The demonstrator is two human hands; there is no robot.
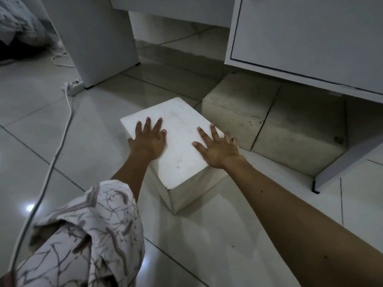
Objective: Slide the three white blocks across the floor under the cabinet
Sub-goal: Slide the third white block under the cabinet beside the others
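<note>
Both my left hand (149,139) and right hand (215,149) lay flat and spread on top of the white block (178,139), grasping nothing. The block sat on the floor (51,141), long axis angled up-left, short of the cabinet (310,48), just beside two blocks (269,117) already under it.

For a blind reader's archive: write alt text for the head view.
Both the left hand and right hand lie flat, fingers spread, on a white rectangular block on the glossy tiled floor; two more white blocks sit under the white cabinet.
</note>
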